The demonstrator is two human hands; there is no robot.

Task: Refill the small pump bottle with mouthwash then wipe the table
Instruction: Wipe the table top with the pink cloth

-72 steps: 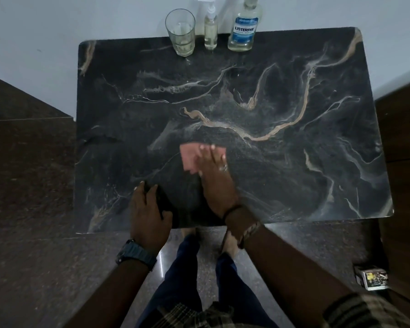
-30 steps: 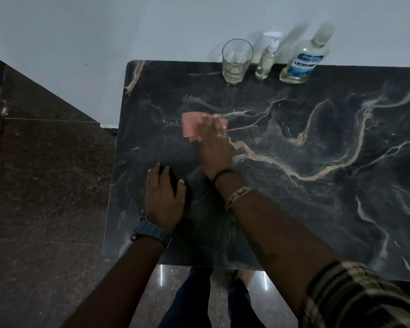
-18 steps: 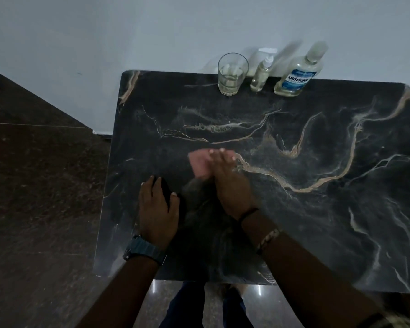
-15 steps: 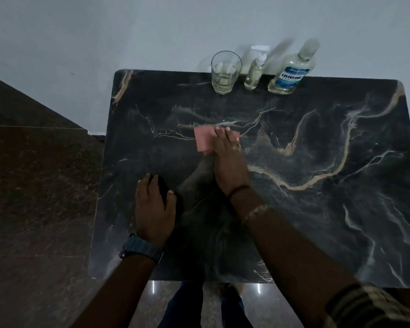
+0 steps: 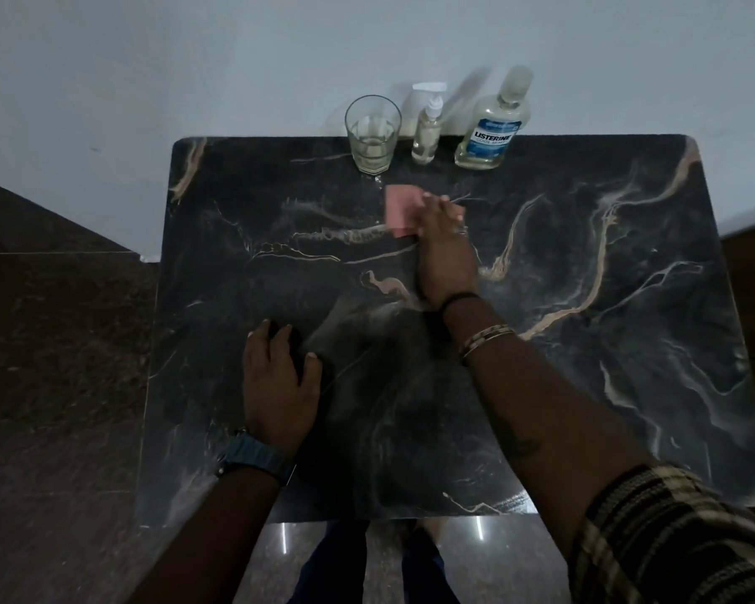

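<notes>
A pink cloth (image 5: pixel 399 209) lies on the black marble table (image 5: pixel 606 342), just in front of the glass. My right hand (image 5: pixel 445 250) presses flat on the cloth's right part, fingers stretched toward the back edge. My left hand (image 5: pixel 280 385) rests palm-down on the table's near left, fingers slightly apart, a small dark thing showing under its fingers. At the back edge stand the small pump bottle (image 5: pixel 428 132) and the Listerine mouthwash bottle (image 5: pixel 493 128), both upright and capped.
A drinking glass (image 5: pixel 372 133) with some clear liquid stands left of the pump bottle, close to the cloth. A white wall rises right behind the table. Dark stone flooring surrounds the table; my legs show below its near edge.
My right hand has pushed the pink cloth farther away, from the table's middle up to just in front of the glass. My left hand has stayed planted on the table.
</notes>
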